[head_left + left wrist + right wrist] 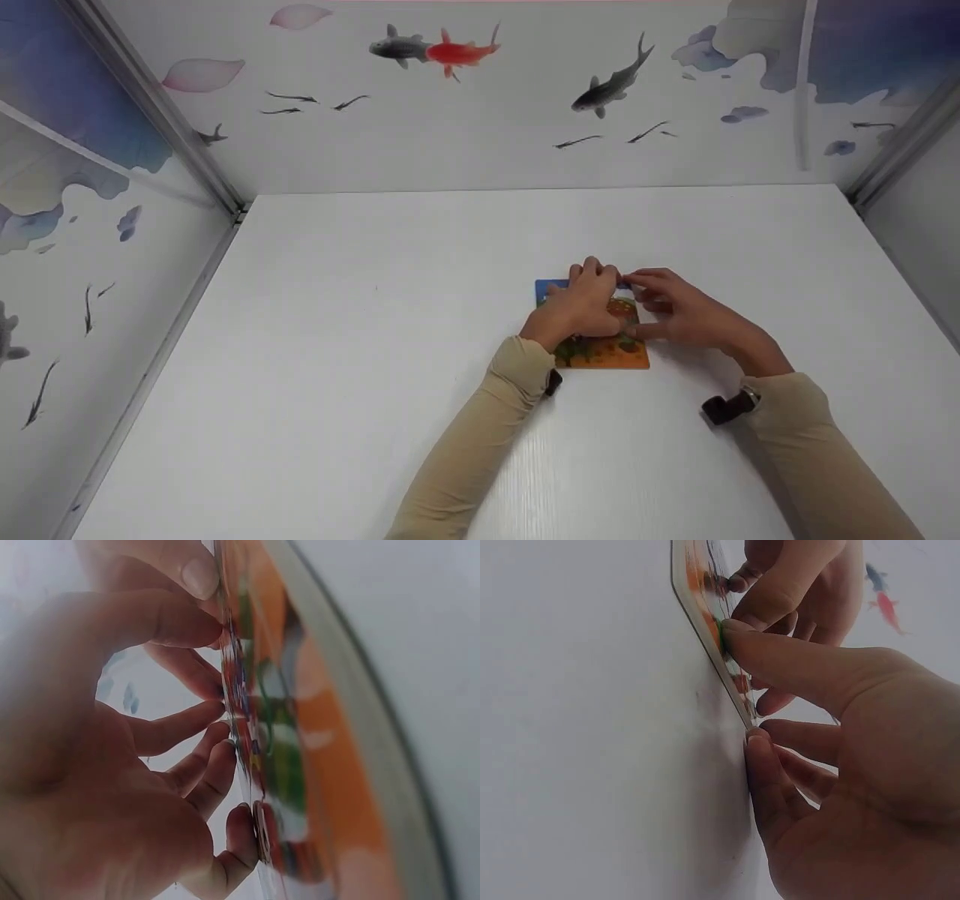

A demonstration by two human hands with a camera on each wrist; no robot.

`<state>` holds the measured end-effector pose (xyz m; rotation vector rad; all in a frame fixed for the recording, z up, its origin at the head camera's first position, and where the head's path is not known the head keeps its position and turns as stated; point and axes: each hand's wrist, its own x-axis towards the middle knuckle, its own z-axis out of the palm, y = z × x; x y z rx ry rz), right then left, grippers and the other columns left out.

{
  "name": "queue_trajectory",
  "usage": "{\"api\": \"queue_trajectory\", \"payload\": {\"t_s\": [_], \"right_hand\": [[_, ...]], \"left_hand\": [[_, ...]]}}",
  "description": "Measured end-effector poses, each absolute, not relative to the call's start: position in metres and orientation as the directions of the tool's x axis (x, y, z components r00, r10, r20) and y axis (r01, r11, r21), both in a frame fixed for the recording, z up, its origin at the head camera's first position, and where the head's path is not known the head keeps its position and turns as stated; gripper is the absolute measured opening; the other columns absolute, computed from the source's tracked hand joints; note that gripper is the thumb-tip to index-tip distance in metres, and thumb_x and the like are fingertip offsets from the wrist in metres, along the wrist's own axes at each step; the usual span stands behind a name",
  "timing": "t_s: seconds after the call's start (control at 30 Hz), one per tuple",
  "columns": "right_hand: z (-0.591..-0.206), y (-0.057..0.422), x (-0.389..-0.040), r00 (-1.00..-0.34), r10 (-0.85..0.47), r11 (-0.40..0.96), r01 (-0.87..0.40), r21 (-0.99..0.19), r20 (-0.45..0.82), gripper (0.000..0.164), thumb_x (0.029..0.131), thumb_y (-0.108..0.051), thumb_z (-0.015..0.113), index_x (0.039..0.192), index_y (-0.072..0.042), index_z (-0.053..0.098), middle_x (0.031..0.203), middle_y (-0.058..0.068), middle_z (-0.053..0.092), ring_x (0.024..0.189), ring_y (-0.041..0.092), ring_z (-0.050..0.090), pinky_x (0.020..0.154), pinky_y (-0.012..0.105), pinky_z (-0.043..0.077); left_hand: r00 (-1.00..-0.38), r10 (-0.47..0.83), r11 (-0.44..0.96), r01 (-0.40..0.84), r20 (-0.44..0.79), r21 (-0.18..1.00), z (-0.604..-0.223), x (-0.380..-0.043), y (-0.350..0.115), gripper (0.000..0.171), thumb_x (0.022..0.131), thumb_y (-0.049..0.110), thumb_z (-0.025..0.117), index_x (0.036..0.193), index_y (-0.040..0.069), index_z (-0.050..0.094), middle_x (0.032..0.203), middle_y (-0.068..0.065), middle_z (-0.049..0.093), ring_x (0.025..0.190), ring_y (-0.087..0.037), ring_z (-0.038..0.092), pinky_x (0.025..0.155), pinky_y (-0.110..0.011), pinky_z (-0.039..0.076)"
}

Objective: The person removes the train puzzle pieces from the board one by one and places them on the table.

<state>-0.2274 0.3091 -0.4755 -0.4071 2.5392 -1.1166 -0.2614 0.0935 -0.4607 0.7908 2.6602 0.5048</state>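
A small, thin picture board (606, 355), shaped like a jigsaw puzzle with a blue top and an orange bottom, lies on the white table. My left hand (583, 306) is over its middle, fingertips and thumb on the picture. At the right edge is my right hand (690, 315), its thumb on the picture and other fingertips by the far right corner. In the left wrist view, the board's printed face (281, 757) shows fine seams and green and red shapes. The right wrist view shows the board's pale side edge (712, 652). The left hand hides much of the picture.
The white tabletop (300, 360) stretches around the board. A back wall (480, 142) with painted fish, and side walls in metal frames, enclose it. Dark wrist devices (724, 410) sit by both sleeve cuffs.
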Motion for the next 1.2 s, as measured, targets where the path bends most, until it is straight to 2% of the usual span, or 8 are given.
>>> {"api": "queue_trajectory", "payload": {"t_s": [0.27,0.47,0.63,0.73,0.83,0.9,1.1,1.2], "right_hand": [[-0.476,0.309,-0.228,-0.906,-0.373,0.653,-0.101,-0.751,-0.202,0.085,0.096,-0.021,0.085,0.167,-0.014,0.040,0.172,0.018,0.029,0.149,0.044,0.046,0.126,0.064,0.035],[-0.476,0.307,-0.228,-0.906,-0.376,0.650,-0.110,-0.752,-0.193,0.085,0.095,-0.023,0.086,0.167,-0.012,0.041,0.171,0.020,0.030,0.146,0.046,0.047,0.125,0.066,0.036],[-0.476,0.308,-0.228,-0.905,-0.380,0.644,-0.110,-0.757,-0.192,0.086,0.096,-0.021,0.085,0.168,-0.010,0.039,0.171,0.020,0.030,0.148,0.045,0.046,0.125,0.066,0.037],[-0.477,0.309,-0.228,-0.905,-0.379,0.650,-0.114,-0.751,-0.191,0.087,0.096,-0.021,0.085,0.168,-0.008,0.038,0.171,0.020,0.030,0.148,0.044,0.047,0.125,0.064,0.038],[-0.477,0.309,-0.228,-0.907,-0.374,0.656,-0.109,-0.747,-0.196,0.086,0.096,-0.022,0.085,0.167,-0.008,0.038,0.172,0.019,0.030,0.148,0.043,0.047,0.125,0.062,0.038],[-0.478,0.309,-0.228,-0.907,-0.375,0.653,-0.112,-0.749,-0.191,0.087,0.096,-0.022,0.085,0.167,-0.006,0.038,0.172,0.019,0.030,0.148,0.043,0.047,0.125,0.062,0.039],[-0.479,0.310,-0.228,-0.908,-0.380,0.641,-0.121,-0.758,-0.176,0.088,0.096,-0.024,0.086,0.167,-0.005,0.038,0.174,0.019,0.028,0.148,0.044,0.047,0.124,0.062,0.040],[-0.480,0.311,-0.228,-0.909,-0.375,0.642,-0.114,-0.758,-0.181,0.088,0.095,-0.025,0.086,0.168,-0.009,0.039,0.174,0.017,0.029,0.148,0.042,0.048,0.124,0.061,0.040]], "left_hand": [[-0.801,0.566,0.777,0.439,-0.195,0.452,-0.462,-0.262,0.093,0.077,0.095,0.052,0.079,0.157,0.018,0.049,0.161,-0.008,0.039,0.143,-0.026,0.039,0.119,-0.076,0.037],[-0.809,0.562,0.770,0.434,-0.173,0.469,-0.462,-0.263,0.094,0.067,0.097,0.046,0.079,0.152,0.017,0.054,0.160,-0.008,0.039,0.144,-0.027,0.038,0.119,-0.077,0.035],[-0.809,0.570,0.753,0.446,-0.142,0.484,-0.460,-0.265,0.091,0.057,0.100,0.038,0.078,0.150,0.021,0.057,0.159,-0.006,0.042,0.143,-0.025,0.040,0.116,-0.074,0.040],[-0.794,0.597,0.719,0.467,-0.115,0.514,-0.459,-0.267,0.087,0.054,0.101,0.029,0.078,0.150,0.021,0.058,0.154,-0.005,0.050,0.139,-0.023,0.046,0.117,-0.060,0.048],[-0.779,0.620,0.685,0.483,-0.089,0.546,-0.459,-0.268,0.084,0.052,0.101,0.023,0.078,0.149,0.019,0.058,0.148,-0.004,0.058,0.134,-0.019,0.053,0.114,-0.040,0.053],[-0.773,0.631,0.672,0.498,-0.072,0.548,-0.458,-0.268,0.083,0.052,0.100,0.023,0.079,0.148,0.019,0.058,0.146,-0.004,0.060,0.131,-0.017,0.056,0.111,-0.035,0.055],[-0.758,0.650,0.664,0.533,-0.052,0.525,-0.458,-0.267,0.082,0.054,0.100,0.027,0.080,0.150,0.022,0.060,0.144,-0.004,0.058,0.128,-0.017,0.057,0.109,-0.039,0.056],[-0.754,0.654,0.663,0.533,-0.061,0.526,-0.457,-0.267,0.081,0.055,0.101,0.024,0.079,0.153,0.024,0.060,0.145,-0.004,0.056,0.128,-0.017,0.057,0.113,-0.047,0.054]]}}
